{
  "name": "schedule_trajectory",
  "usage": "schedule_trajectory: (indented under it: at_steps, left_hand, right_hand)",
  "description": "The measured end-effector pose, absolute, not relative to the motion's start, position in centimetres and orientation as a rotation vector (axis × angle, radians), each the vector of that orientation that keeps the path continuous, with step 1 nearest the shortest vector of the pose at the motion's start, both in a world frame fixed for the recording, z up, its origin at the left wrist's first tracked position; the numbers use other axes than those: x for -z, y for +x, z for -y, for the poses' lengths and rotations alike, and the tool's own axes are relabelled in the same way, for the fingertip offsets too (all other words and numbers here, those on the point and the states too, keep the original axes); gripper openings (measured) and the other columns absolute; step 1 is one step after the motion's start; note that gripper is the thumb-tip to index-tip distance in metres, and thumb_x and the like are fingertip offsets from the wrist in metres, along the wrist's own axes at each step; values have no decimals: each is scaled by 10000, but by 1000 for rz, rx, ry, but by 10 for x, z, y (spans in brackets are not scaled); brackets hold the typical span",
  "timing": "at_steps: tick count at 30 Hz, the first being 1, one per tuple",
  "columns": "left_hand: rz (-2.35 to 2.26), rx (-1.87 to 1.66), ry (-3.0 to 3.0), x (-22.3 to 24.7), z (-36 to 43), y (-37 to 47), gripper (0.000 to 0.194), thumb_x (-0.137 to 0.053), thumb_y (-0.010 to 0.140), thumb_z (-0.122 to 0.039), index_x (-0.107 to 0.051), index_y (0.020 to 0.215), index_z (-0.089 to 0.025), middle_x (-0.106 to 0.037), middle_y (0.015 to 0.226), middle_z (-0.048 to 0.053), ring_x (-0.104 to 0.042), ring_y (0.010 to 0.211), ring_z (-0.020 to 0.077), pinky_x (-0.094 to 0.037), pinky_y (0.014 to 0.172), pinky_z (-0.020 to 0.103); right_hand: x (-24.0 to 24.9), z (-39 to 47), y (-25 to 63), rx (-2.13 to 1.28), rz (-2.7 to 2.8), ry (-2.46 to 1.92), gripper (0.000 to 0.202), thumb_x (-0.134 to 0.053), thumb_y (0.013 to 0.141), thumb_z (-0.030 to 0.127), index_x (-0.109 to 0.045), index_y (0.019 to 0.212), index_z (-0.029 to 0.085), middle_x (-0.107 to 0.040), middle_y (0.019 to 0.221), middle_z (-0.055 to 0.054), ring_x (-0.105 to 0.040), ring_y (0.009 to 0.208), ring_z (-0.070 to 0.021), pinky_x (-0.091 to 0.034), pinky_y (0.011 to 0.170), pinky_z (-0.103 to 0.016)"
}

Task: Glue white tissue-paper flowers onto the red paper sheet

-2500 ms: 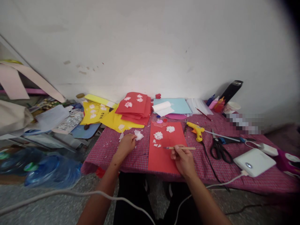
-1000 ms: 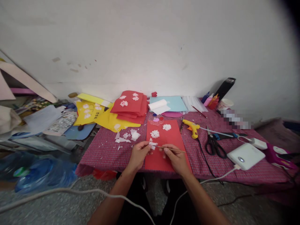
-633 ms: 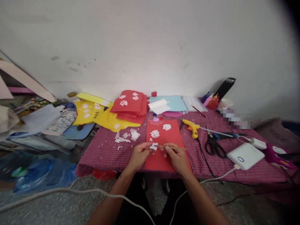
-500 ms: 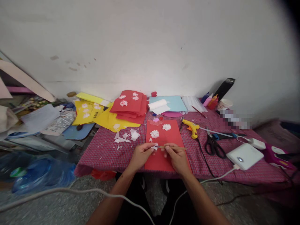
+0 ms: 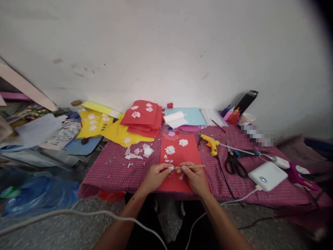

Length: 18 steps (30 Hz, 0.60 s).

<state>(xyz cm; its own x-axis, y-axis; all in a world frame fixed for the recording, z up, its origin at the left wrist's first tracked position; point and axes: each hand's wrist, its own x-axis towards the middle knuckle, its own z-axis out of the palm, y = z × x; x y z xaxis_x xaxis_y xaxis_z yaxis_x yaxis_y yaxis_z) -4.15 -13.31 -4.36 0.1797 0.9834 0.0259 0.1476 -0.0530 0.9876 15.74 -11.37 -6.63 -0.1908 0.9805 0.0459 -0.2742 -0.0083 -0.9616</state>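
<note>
My left hand (image 5: 156,176) pinches a small piece of white paper (image 5: 171,168) at the tip of a thin wooden stick (image 5: 196,166). My right hand (image 5: 194,177) is closed around that stick, which points left and nearly level. Both hands are over the lower part of a red sheet (image 5: 182,184). On the sheet above them are two white paper flowers, one at the left (image 5: 170,150) and one at the upper right (image 5: 183,142), with small white bits near the left one. Torn white paper (image 5: 147,150) lies left of the sheet on the checked cloth.
Red sheets (image 5: 142,116) and yellow paper (image 5: 117,133) lie behind at the left. Toward the right are a yellow glue gun (image 5: 212,144), black scissors (image 5: 234,166), a white power bank (image 5: 267,176) and a black bottle (image 5: 246,101). A white cable (image 5: 104,211) crosses the foreground.
The view has shifted slightly. The stick's tip now meets the white paper at my left fingertips, and small white pieces show on the red sheet above my hands.
</note>
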Motion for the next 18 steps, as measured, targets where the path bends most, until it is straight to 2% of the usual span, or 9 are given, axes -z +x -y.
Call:
schedule_trajectory:
  at_steps: [4,7,9,11,15,18]
  left_hand:
    - [-1166,-965,1539,42,134,-42,263,-589,925,-312,-748,1084,-176,-765,932,48,-688,854,181,-529,800,284]
    - [-1161,-939,1577,40,134,-42,241,-577,931,-288,-748,1062,-179,-763,935,41,-682,849,173,-516,790,269]
    - [-1139,-938,1563,40,134,-43,237,-566,937,-281,-742,1052,-172,-759,934,42,-677,834,167,-515,783,264]
    - [-1112,-938,1546,40,133,-43,237,-553,942,-279,-737,1041,-166,-753,924,41,-667,814,161,-514,773,261]
    - [-1112,-947,1575,37,134,-44,238,-549,944,-276,-732,1056,-172,-744,909,30,-651,794,151,-500,758,250]
    - [-1158,-909,1643,34,135,-42,238,-546,945,-278,-737,1047,-181,-742,898,22,-644,789,152,-482,731,242]
  right_hand:
    - [65,114,156,-1350,1227,-959,287,-682,919,371,-745,722,172,-705,745,-43,-624,564,-128,-489,580,-264]
    - [67,115,156,-1370,1181,-927,196,-687,917,352,-768,832,194,-675,697,-21,-593,555,-127,-466,554,-261]
    - [69,116,157,-1409,1125,-855,121,-729,882,328,-771,881,214,-689,771,-21,-578,559,-122,-457,541,-264]
    - [70,116,158,-1429,1100,-803,90,-764,848,304,-768,840,215,-697,869,-30,-578,572,-118,-462,546,-272]
    - [68,116,159,-1470,1129,-835,102,-730,881,309,-760,901,213,-696,789,-23,-601,548,-130,-474,550,-278]
    - [66,116,158,-1417,1215,-899,200,-699,908,333,-751,781,187,-691,769,-29,-617,544,-124,-486,574,-275]
